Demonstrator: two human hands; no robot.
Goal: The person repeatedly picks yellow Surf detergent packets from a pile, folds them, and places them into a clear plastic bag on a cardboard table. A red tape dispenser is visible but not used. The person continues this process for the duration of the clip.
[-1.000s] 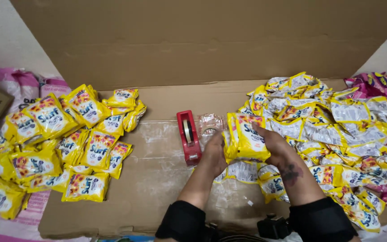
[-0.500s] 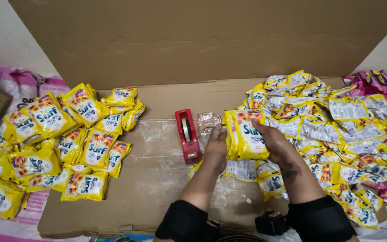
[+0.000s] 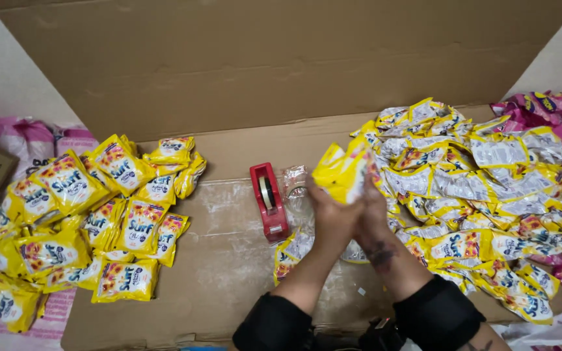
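above cardboard sheet, both hands clasp yellow sachet stack, glossy, crinkled, edge-on.

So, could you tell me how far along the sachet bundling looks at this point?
Done: a heap of bundled yellow packs lies on the left. In hand: the left hand and right hand press a stack of sachets together beside the red tape dispenser. Left: a large loose pile on the right.

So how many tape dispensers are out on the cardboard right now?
1. The red tape dispenser stands on the cardboard, just left of both hands, between the two sachet piles. Another could be hidden under the sachets.
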